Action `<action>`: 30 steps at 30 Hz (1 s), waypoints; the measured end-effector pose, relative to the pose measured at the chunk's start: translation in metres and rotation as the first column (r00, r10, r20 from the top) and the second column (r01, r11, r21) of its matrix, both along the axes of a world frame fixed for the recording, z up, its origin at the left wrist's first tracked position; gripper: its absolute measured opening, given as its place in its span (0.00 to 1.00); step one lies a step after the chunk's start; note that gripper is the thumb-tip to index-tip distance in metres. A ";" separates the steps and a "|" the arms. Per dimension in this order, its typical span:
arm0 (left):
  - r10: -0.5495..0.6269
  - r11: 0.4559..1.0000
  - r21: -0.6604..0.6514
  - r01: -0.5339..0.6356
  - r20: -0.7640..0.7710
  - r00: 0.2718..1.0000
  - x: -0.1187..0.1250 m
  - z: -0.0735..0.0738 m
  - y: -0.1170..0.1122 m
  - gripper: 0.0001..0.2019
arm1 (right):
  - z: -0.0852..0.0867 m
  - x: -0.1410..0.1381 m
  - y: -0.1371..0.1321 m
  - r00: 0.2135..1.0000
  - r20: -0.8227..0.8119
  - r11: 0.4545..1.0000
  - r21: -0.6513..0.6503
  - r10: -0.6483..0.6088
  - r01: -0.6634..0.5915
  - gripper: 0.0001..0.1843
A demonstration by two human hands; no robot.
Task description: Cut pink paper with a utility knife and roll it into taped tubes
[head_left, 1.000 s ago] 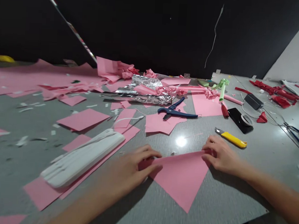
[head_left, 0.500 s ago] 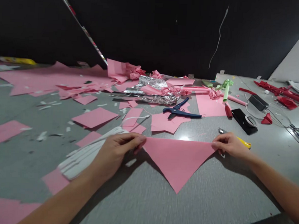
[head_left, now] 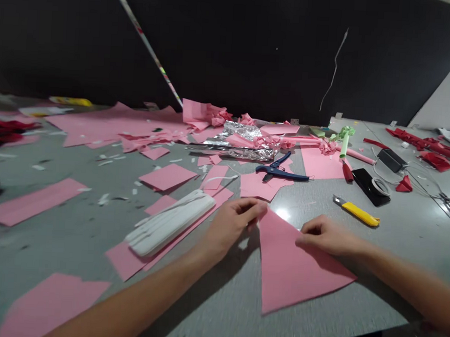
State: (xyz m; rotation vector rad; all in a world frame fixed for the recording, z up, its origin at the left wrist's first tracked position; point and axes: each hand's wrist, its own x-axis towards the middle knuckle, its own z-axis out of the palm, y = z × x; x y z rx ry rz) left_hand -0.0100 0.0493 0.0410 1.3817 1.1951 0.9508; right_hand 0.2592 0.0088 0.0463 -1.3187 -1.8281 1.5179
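A folded pink paper triangle [head_left: 293, 270] lies on the grey table [head_left: 210, 308] in front of me, its narrow tip pointing away. My left hand [head_left: 231, 224] pinches that far tip with fingers closed. My right hand [head_left: 327, 236] rests on the triangle's right edge, fingers curled and pressing the paper down. A white flat bundle [head_left: 169, 226] lies on a pink strip just left of my left hand.
Pink paper sheets and scraps [head_left: 167, 176] litter the table's left and back. Crumpled foil [head_left: 241, 139], blue cutters [head_left: 281, 170], a yellow utility knife [head_left: 358, 211], a black phone [head_left: 369, 185] with a tape roll [head_left: 380, 185], and red paper pieces [head_left: 429, 149] lie beyond my hands.
The triangle was held stretched by its two far corners; now it is turned, tip pointing away, lying flat. My hands have come closer together on it. The camera has shifted left.
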 end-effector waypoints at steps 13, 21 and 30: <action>-0.224 0.967 -0.087 0.238 0.146 0.964 0.000 -0.015 -0.012 0.22 | -0.030 -0.004 0.007 0.904 -0.234 0.928 0.019 -0.358 0.372 0.28; -0.073 0.989 -0.109 0.096 0.202 0.977 0.002 -0.025 -0.009 0.20 | -0.026 0.004 -0.010 0.936 -0.004 0.586 0.779 -0.351 0.223 0.15; -0.020 0.993 -0.109 0.050 0.258 0.966 0.008 -0.019 -0.012 0.23 | -0.026 -0.001 -0.030 0.945 0.324 0.693 0.669 0.051 -0.267 0.56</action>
